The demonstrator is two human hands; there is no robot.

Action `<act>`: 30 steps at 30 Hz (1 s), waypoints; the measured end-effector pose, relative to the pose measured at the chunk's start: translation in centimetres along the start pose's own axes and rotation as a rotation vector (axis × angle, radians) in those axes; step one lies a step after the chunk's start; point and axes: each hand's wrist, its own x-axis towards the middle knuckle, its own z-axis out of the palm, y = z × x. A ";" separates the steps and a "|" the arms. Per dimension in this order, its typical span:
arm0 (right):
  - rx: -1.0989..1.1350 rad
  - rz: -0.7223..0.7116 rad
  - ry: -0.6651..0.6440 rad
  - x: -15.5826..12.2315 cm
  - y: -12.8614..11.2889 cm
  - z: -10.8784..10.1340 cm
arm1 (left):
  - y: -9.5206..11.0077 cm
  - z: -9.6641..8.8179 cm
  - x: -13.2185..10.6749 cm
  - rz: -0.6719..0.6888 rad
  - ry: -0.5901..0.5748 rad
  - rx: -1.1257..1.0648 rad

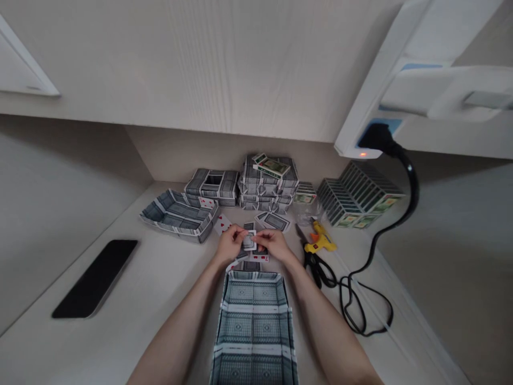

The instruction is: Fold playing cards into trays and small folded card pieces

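Note:
Between my two hands a playing card (pixel 249 240) is pinched, its patterned back showing. My left hand (pixel 231 243) grips its left edge with thumb and fingers. On the opposite edge my right hand (pixel 274 243) is closed as well. Loose playing cards (pixel 273 221) lie just beyond and under the hands, some face up with red pips. Nearer to me, between my forearms, stands a long open tray made of playing cards (pixel 252 326), its far edge just below the hands.
Card-built boxes (pixel 212 184) and another card tray (pixel 180 211) stand at the back. Stacked card packs (pixel 356 195), a yellow glue gun (pixel 320 239), black scissors (pixel 316 264) and a power cord (pixel 374 246) are on the right. A black phone (pixel 96 278) lies left.

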 end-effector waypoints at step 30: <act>0.057 -0.037 0.016 0.2 0.0 0.4 | 0.5 0.8 -0.7 0.073 0.059 0.263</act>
